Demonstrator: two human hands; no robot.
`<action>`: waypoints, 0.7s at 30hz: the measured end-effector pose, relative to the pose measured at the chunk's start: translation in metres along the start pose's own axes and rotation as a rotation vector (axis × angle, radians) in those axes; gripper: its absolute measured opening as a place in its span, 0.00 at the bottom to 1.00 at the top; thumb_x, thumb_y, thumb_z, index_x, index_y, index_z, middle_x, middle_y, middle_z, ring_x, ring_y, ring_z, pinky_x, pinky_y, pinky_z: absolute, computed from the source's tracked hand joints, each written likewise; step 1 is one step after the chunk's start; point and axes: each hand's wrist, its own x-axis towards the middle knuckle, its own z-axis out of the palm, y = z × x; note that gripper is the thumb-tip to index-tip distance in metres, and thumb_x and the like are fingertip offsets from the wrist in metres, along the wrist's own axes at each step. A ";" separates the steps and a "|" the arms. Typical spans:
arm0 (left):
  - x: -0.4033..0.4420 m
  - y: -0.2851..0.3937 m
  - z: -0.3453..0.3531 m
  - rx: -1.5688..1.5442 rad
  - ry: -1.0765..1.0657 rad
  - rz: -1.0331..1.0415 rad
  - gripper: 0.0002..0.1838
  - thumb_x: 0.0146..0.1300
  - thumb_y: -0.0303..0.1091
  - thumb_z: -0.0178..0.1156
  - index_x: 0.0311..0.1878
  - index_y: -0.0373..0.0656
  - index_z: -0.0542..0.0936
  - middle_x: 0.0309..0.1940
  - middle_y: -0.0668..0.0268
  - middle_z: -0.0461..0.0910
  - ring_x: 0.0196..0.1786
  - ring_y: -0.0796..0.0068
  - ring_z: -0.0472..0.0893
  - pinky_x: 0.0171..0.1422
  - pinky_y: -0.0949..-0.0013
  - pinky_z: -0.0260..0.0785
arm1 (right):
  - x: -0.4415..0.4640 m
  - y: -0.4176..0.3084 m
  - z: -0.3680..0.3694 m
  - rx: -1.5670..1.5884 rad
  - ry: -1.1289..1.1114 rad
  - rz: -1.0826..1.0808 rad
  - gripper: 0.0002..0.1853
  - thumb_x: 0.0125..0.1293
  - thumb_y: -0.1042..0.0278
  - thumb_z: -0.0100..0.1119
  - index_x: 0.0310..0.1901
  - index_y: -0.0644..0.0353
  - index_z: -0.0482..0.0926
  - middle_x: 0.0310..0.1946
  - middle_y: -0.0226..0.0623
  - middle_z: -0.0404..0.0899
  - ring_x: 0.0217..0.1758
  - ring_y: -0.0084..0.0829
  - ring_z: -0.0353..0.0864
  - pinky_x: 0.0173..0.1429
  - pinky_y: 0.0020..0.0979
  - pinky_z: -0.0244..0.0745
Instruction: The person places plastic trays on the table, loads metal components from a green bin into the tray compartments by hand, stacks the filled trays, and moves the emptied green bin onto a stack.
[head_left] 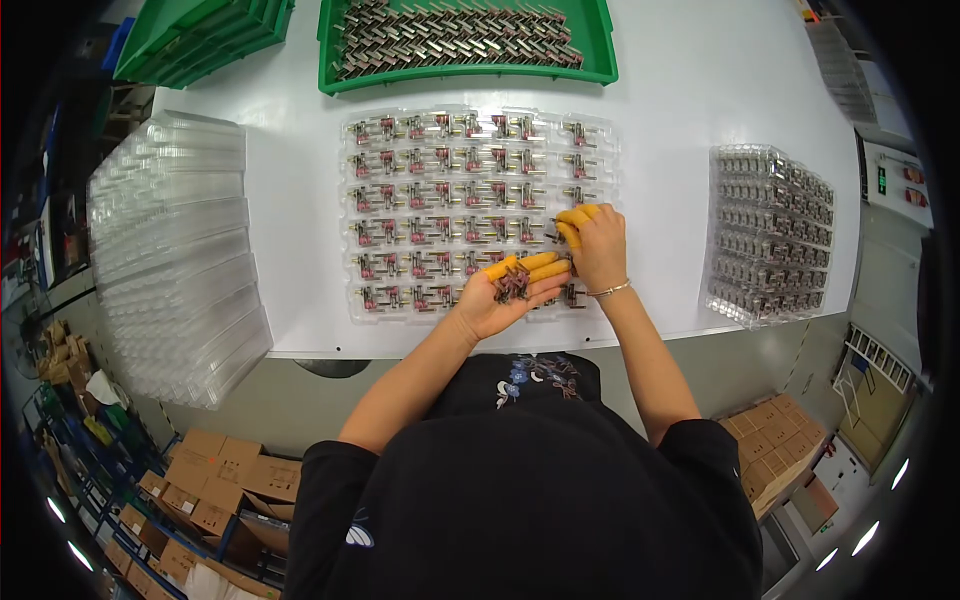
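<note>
Clear glossy plastic: tray [568,221], ridged stack [185,260]. Bin [468,80]: smooth green plastic. Parts [460,40]: shiny metal. Table [670,130]: smooth white, slight sheen. Shirt [530,500]: matt black cloth. Boxes [225,470]: matt brown cardboard.

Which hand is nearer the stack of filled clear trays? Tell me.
Right: the right hand is left of the stack of filled clear trays; the left hand is farther left, palm up.

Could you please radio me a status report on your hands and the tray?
Yellow-fingertipped left hand: palm up, cradling small pink-and-metal parts. Yellow-fingertipped right hand: at clear plastic pocketed tray. Both hands partly hide tray.
</note>
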 end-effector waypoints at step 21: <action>0.046 0.012 0.004 -0.291 -0.319 -0.021 0.27 0.75 0.51 0.45 0.60 0.34 0.72 0.51 0.52 0.79 0.55 0.63 0.79 0.67 0.57 0.68 | 0.019 -0.038 -0.025 0.215 -0.143 -0.088 0.05 0.59 0.65 0.61 0.36 0.51 0.84 0.43 0.24 0.80 0.58 0.33 0.72 0.72 0.49 0.52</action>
